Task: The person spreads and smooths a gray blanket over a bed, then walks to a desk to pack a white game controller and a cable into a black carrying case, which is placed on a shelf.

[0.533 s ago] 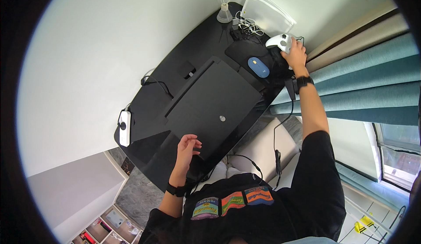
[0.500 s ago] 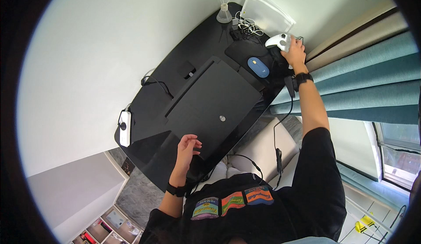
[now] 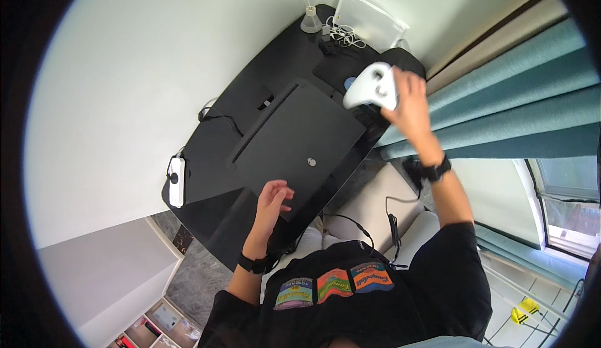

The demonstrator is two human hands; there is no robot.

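My right hand (image 3: 410, 101) grips a white game controller (image 3: 363, 91) and holds it up over the right part of the black desk. Both are a little smeared by motion. Most of a blue computer mouse (image 3: 349, 82) is hidden behind the controller. A closed black laptop (image 3: 282, 144) with a small round light emblem lies on the desk. Near its front left corner my left hand (image 3: 273, 203) hovers, fingers loosely bent and apart, holding nothing.
At the far end of the desk (image 3: 213, 160) stand a reed diffuser (image 3: 310, 21), tangled white cables (image 3: 344, 35) and a translucent white-framed case (image 3: 369, 19). A white power strip (image 3: 178, 182) lies at the left edge. Teal curtains (image 3: 501, 91) hang on the right.
My right hand has lifted the controller from the far right corner of the desk and brought it left and nearer, now covering most of the mouse. My left hand has barely moved.
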